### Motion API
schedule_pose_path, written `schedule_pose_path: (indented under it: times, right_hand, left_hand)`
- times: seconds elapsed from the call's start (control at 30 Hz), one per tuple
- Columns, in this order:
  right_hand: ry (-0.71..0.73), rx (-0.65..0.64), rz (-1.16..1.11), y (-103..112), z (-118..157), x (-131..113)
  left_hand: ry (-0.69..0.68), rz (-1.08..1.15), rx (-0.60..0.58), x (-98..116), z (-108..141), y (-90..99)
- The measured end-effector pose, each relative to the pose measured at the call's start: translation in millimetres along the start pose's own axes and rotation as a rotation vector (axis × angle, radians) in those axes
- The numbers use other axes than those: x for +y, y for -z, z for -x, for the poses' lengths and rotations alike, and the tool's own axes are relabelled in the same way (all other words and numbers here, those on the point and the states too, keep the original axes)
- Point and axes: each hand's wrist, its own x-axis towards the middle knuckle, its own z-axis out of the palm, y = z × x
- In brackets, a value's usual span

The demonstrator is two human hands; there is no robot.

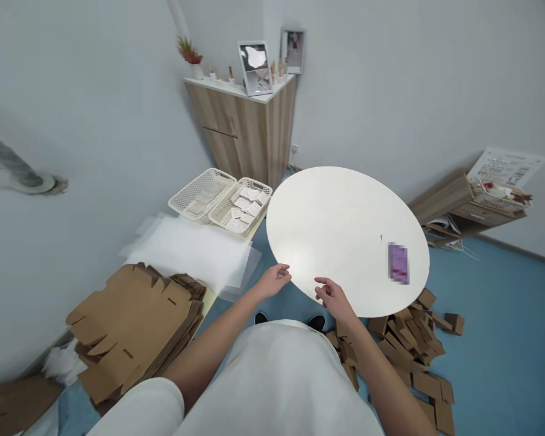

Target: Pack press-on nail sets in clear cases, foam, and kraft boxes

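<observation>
At the near edge of the round white table (336, 224), my left hand (275, 281) hovers with loosely bent fingers and nothing visible in it. My right hand (335, 298) is a short way to its right, over the same rim, index finger stretched out and the other fingers curled in; no object shows in it. A gap separates the two hands. Toward the right side of the tabletop lies a blurred purple item (399, 264), and a tiny dark object (381, 238) is just beyond it.
Flattened cardboard boxes (136, 321) are stacked at left, beside white translucent sheets (191, 245). Behind these stand a basket of clear bags (202, 192) and a basket of white cards (245, 206). Folded brown boxes (409, 345) cover the floor at right. A wooden cabinet (249, 133) fills the corner.
</observation>
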Motion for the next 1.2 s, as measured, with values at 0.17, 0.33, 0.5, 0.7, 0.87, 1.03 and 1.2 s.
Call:
schedule_pose_path:
  times: [0.17,0.33,0.5,0.7,0.87,1.03,1.2]
  right_hand:
    - [0.014,-0.088,0.055,-40.0,-20.4,-20.5]
    - [0.046,-0.161,0.094,-73.9,-43.8,-49.1]
    - [0.056,-0.242,0.138,-96.9,-66.7,-72.5]
    - [0.094,-0.259,0.121,-112.5,-114.1,-95.5]
    - [0.109,-0.179,0.087,-135.5,-173.3,-110.1]
    - [0.171,-0.172,0.233,-156.5,-237.5,-127.7]
    - [0.299,-0.093,0.517,-161.9,-304.9,-142.1]
  left_hand:
    - [0.053,0.017,0.135,-27.8,26.6,54.0]
    - [0.105,0.056,0.237,-46.1,50.2,99.5]
    - [0.148,0.137,0.342,-54.7,53.2,121.0]
    - [0.173,0.172,0.386,-57.6,45.3,138.7]
    - [0.201,0.174,0.428,-58.1,31.9,166.8]
    - [0.240,0.189,0.411,-46.7,-13.0,196.7]
    - [0.255,0.153,0.390,-31.7,-77.3,220.1]
